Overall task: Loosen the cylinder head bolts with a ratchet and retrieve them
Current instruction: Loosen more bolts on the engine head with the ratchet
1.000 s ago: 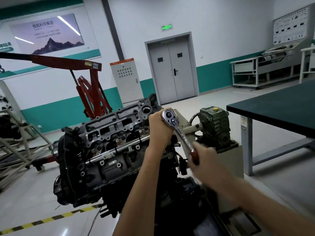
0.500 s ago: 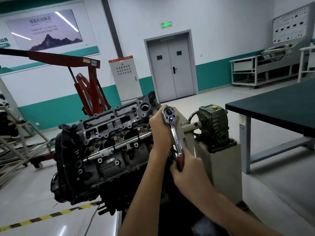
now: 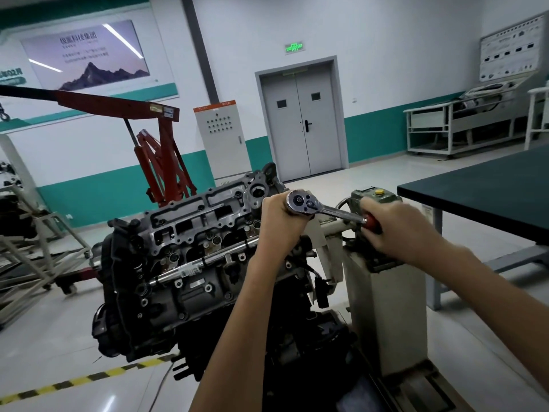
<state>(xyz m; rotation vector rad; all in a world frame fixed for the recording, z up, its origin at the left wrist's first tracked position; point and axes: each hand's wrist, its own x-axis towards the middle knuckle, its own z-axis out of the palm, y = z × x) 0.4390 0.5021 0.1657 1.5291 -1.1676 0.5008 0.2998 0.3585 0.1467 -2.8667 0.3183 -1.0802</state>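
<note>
Ratchet [image 3: 324, 208] head in left hand [image 3: 276, 223]; right hand [image 3: 399, 230] seemingly grips handle.

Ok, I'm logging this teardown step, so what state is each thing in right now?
cylinder head: on the engine, cover off, top exposed.
ratchet: head at the cylinder head's near end, handle pointing right, held at both ends.
left hand: curled round the ratchet's head.
right hand: grips the red handle.
double door: shut.
exit sign: lit green.
</note>
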